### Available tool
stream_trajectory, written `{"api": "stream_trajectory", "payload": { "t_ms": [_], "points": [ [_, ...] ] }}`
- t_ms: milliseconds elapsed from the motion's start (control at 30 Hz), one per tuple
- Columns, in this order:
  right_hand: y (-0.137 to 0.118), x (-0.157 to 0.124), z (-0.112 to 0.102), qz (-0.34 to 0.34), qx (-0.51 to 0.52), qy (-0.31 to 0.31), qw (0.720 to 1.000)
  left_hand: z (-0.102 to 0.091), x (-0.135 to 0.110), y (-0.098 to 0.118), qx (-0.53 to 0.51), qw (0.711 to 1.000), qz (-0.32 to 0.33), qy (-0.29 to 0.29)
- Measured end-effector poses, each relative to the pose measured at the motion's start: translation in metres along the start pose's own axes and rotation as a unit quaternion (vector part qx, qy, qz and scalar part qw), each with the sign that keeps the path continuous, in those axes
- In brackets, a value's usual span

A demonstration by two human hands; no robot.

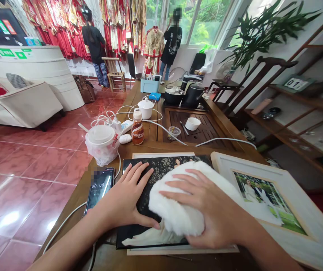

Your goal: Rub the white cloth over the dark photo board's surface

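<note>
The left hand [134, 190] lies palm down with its fingers spread wide, touching the left part of a dark photo panel [155, 173] and holding nothing. The right hand [203, 199] is partly closed over a white fluffy cloth [175, 205], its fingers draped across the top; it has hold of the cloth, which rests on the middle and right of the panel. The panel lies flat near the person, on top of a pale board [164, 155] whose edges show at the far and near sides. Pictured on the panel are a figure toward the far edge and pale fabric toward the near edge.

Just to the right, a framed photo [226, 167] with a wide white mount shows two people on grass. To the left of the left hand, a phone [100, 190] displays a running-time readout, its near end hidden by the forearm. Farther left on the wooden surface [150, 148] stands a white tub [102, 137] in a clear bag, with a small white case [125, 139] and an upright bottle [138, 130] to its right. Beyond them are a white lidded pot [146, 108] and a light blue box [149, 85]. To the right, a white bowl [193, 123] sits on a dark slatted tray [175, 116]. At the far side, two people in dark tops stand near red and gold garments [122, 26].
</note>
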State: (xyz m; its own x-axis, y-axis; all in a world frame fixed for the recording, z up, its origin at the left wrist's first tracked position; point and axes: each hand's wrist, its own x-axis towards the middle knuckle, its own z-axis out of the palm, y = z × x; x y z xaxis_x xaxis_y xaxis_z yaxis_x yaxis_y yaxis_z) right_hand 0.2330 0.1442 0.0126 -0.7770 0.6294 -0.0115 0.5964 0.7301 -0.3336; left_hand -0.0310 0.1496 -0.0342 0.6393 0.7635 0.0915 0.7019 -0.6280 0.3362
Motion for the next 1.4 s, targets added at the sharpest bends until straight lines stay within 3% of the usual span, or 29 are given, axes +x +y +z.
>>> {"api": "stream_trajectory", "payload": {
  "t_ms": [133,367,633,900,1167,1400],
  "points": [
    [-0.007,0.003,0.001,-0.016,0.040,-0.018,0.999,0.002,0.001,0.000,-0.003,1.000,0.004,0.007],
    [0.011,-0.002,-0.005,0.037,-0.003,0.012,0.999,0.000,0.001,0.001,0.000,1.000,0.002,0.000],
    [-0.006,-0.003,0.004,-0.018,0.044,-0.027,0.999,0.003,0.003,0.005,0.012,1.000,0.004,-0.003],
    [0.015,-0.007,-0.005,0.037,-0.013,0.030,0.999,0.002,0.002,0.007,-0.009,1.000,0.007,0.008],
    [-0.008,-0.005,0.005,-0.035,0.033,-0.017,0.999,0.003,0.003,0.010,0.003,1.000,0.011,0.008],
    [0.012,-0.007,-0.002,0.043,-0.016,0.037,0.998,0.001,0.001,0.011,-0.006,1.000,0.008,0.011]
  ]
}}
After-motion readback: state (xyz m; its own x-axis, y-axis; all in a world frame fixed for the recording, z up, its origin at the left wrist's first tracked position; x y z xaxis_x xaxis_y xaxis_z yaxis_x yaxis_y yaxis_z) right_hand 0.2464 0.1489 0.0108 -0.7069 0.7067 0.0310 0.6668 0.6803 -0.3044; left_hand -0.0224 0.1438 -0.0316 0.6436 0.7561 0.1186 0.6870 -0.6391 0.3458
